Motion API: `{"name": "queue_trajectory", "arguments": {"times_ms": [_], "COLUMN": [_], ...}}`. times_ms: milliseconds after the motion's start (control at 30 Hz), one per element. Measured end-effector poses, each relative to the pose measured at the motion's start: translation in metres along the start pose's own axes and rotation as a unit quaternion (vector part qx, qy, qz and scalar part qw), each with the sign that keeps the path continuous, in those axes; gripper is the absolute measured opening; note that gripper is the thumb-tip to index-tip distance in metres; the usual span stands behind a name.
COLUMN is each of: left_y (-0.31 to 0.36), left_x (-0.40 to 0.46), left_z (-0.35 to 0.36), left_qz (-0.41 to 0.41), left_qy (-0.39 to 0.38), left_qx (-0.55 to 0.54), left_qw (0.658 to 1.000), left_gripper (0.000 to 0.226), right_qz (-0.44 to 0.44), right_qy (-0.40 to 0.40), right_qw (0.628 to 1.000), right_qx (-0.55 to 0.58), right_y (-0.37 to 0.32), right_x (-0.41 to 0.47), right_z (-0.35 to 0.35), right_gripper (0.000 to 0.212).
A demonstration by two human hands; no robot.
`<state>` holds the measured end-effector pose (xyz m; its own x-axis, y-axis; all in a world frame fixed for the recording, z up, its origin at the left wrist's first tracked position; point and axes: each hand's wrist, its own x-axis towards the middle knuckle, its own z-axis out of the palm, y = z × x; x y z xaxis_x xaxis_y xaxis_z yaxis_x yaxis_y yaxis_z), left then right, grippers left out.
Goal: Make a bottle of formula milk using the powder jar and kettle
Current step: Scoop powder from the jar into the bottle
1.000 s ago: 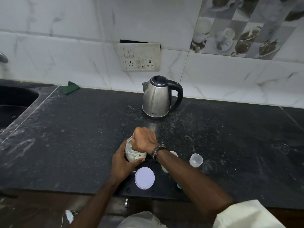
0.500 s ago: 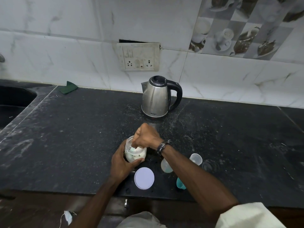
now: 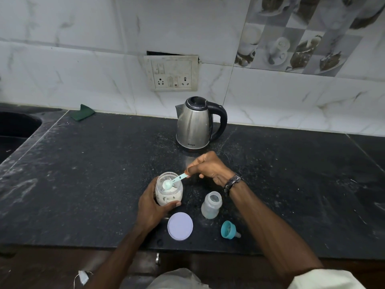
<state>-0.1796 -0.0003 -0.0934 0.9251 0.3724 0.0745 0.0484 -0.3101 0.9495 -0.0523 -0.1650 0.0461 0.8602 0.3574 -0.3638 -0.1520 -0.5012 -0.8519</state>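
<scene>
My left hand (image 3: pixel 151 207) grips the open clear powder jar (image 3: pixel 168 191), which stands on the black counter (image 3: pixel 83 174) and holds white powder. My right hand (image 3: pixel 210 167) pinches the handle of a teal scoop (image 3: pixel 173 182); its bowl, heaped with powder, sits over the jar's mouth. The open baby bottle (image 3: pixel 210 205) stands upright just right of the jar. The jar's white lid (image 3: pixel 180 225) lies flat in front of the jar. A teal bottle collar with its teat (image 3: pixel 229 230) lies on its side near the front edge. Behind stands the steel kettle (image 3: pixel 195 124), lid closed.
A wall socket plate (image 3: pixel 171 74) is mounted above the kettle. A green cloth (image 3: pixel 82 115) lies at the back left, beside the dark sink (image 3: pixel 14 126). The counter's front edge runs just below the lid.
My right hand has lifted out of the jar and moved right, bringing up the scoop with powder. The bottle, hidden behind my forearm before, now shows fully.
</scene>
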Motion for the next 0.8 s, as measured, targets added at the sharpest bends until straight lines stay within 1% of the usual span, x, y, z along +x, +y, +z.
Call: {"name": "queue_trajectory", "arguments": {"times_ms": [100, 133, 233, 267, 367, 400, 433, 533, 600, 633, 700, 733, 800], "left_y": [0.0, 0.001, 0.003, 0.002, 0.002, 0.003, 0.006, 0.029, 0.042, 0.045, 0.05, 0.052, 0.055], "left_x": [0.0, -0.001, -0.003, -0.004, -0.007, -0.009, -0.012, -0.02, -0.024, -0.025, -0.025, -0.026, -0.026], "left_z": [-0.001, -0.002, -0.001, 0.0, 0.003, 0.004, 0.006, 0.015, 0.025, 0.032, 0.045, 0.051, 0.062], "left_qz": [-0.009, -0.011, 0.007, 0.013, 0.022, 0.039, 0.067, 0.182, 0.254, 0.274, 0.281, 0.267, 0.205], "left_qy": [-0.005, -0.004, 0.0, 0.004, 0.024, 0.04, 0.057, 0.109, 0.119, 0.113, 0.076, 0.044, -0.037], "left_qx": [-0.006, -0.004, 0.019, 0.025, 0.057, 0.073, 0.083, 0.073, 0.065, 0.06, 0.052, 0.048, 0.044], "left_qw": [1.0, 1.0, 1.0, 1.0, 0.998, 0.996, 0.993, 0.975, 0.958, 0.953, 0.955, 0.962, 0.977], "left_gripper": [0.104, 0.106, 0.1, 0.102, 0.126, 0.13, 0.128, 0.109, 0.097, 0.095, 0.096, 0.098, 0.106], "right_qz": [0.006, 0.008, 0.009, 0.007, 0.005, 0.005, 0.006, 0.007, 0.005, 0.005, 0.008, 0.011, 0.018], "right_qy": [0.012, 0.014, 0.024, 0.029, 0.038, 0.041, 0.048, 0.079, 0.1, 0.111, 0.126, 0.129, 0.135], "right_qw": [1.0, 0.999, 0.998, 0.998, 0.997, 0.996, 0.995, 0.992, 0.991, 0.99, 0.989, 0.989, 0.99], "right_qx": [0.024, 0.033, 0.052, 0.056, 0.071, 0.079, 0.087, 0.099, 0.094, 0.087, 0.074, 0.065, 0.045], "right_y": [0.006, 0.008, 0.012, 0.013, 0.017, 0.019, 0.021, 0.03, 0.035, 0.037, 0.042, 0.043, 0.047], "right_x": [-0.003, -0.004, -0.009, -0.011, -0.019, -0.023, -0.027, -0.042, -0.054, -0.059, -0.068, -0.072, -0.077], "right_z": [-0.012, -0.015, -0.025, -0.028, -0.037, -0.042, -0.046, -0.066, -0.08, -0.086, -0.096, -0.099, -0.102], "right_gripper": [0.01, 0.013, 0.023, 0.024, 0.02, 0.017, 0.014, 0.007, 0.006, 0.005, 0.004, 0.003, 0.004]}}
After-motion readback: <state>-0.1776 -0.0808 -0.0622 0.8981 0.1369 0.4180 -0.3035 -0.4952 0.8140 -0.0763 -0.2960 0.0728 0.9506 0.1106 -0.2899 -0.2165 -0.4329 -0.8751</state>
